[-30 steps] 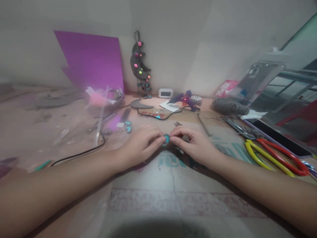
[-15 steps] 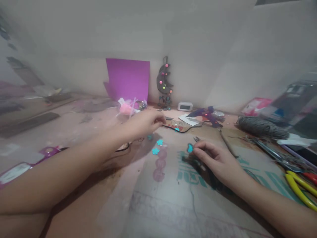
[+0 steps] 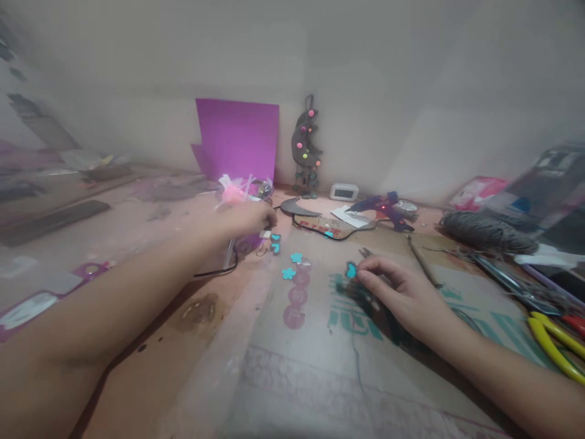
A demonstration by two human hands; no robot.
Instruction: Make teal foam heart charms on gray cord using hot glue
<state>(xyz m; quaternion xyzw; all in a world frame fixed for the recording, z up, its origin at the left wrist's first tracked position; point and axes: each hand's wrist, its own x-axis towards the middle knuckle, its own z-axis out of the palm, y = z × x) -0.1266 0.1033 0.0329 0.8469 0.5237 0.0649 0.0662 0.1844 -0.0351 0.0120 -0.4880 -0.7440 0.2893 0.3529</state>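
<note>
My right hand point(image 3: 402, 291) rests on the table and pinches a small teal foam piece point(image 3: 350, 270) between thumb and fingertips. My left hand point(image 3: 249, 218) is stretched far forward to the left, its fingers curled next to a clear plastic bag with pink stuff point(image 3: 237, 194); what it holds is hidden. Just right of it lie small teal cut-outs point(image 3: 275, 242) and two teal foam flowers point(image 3: 291, 266). Round pink shapes point(image 3: 295, 297) lie under a clear sheet in front of them.
A purple foam sheet point(image 3: 237, 139) and a dark moon ornament point(image 3: 305, 141) lean on the back wall. A glue gun point(image 3: 381, 209), small white clock point(image 3: 343, 192), grey yarn point(image 3: 487, 231), yellow and red pliers point(image 3: 555, 341) and a black cable point(image 3: 219, 271) lie around.
My hands, pinching the teal piece together a second ago, have parted. The left hand has reached forward and left toward the bag; the right hand keeps the teal piece. The view swung left.
</note>
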